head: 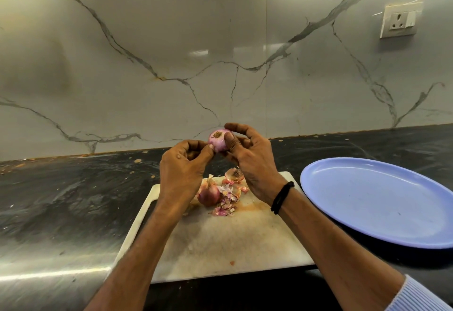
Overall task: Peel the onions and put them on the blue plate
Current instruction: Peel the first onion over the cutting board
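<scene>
The step in hand seems to be stripping the last skin from the small round pink-purple onion, held in the air above the twelve o'clock edge of the white rectangular plastic cutting board. To do it well, I judge, the left hand should catch only the thin outer layer at the onion's eight o'clock side and draw it off in one strip. Meanwhile the right hand should turn the bulb a little at a time so no patch is missed. Scraps are best dropped onto the pile of pink papery peels on the board, not onto the oval blue plastic plate at the board's three o'clock.

The right hand cradles the onion, thumb pressed on its front beside the brown root end, fingers curled round the back. The left hand, knuckles up, pinches narrowly at the onion's side with thumb and forefinger. A second, unpeeled reddish-brown onion lies on the board below the hands.
</scene>
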Action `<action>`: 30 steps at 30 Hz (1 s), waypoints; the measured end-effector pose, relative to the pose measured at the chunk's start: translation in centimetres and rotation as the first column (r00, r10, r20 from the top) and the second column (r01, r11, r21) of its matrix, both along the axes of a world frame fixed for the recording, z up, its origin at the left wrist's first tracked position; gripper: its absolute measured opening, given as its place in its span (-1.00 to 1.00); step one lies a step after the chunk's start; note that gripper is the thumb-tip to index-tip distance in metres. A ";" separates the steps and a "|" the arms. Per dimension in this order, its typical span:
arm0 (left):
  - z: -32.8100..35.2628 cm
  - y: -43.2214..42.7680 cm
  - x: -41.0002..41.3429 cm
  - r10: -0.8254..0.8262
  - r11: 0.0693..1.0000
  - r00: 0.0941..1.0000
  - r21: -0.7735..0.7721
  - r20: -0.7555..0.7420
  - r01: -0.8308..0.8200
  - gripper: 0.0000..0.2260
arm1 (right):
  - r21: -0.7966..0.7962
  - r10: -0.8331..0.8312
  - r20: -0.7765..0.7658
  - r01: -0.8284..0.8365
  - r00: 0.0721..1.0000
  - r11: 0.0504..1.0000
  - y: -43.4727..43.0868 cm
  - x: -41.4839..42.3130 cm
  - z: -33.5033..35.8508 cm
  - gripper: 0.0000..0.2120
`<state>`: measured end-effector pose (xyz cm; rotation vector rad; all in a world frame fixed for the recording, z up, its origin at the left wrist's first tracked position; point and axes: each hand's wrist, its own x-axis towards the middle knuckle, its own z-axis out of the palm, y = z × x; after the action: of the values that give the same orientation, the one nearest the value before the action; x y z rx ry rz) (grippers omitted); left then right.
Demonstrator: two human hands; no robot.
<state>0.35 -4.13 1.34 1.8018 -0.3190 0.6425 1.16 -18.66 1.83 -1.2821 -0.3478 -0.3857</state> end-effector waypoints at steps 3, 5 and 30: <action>-0.1 0.1 0.2 0.014 1.000 1.000 0.001 0.010 -0.014 -0.80 | 0.001 0.011 -0.020 -0.011 1.000 1.000 0.0 0.0 0.1 -0.75; -0.2 0.2 0.3 0.018 1.000 1.000 -0.001 0.008 -0.018 -0.81 | 0.008 0.025 -0.036 -0.024 0.999 1.000 0.0 0.0 0.1 -0.75; 0.7 0.2 -0.8 0.000 1.000 0.999 0.023 0.043 -0.001 -0.62 | 0.377 0.245 -0.204 -0.155 0.948 0.913 -0.7 -0.7 1.0 -0.73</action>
<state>-0.43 -3.97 2.01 1.8118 -0.3560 0.6815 0.42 -19.32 2.84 -0.9123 -0.1831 -0.1009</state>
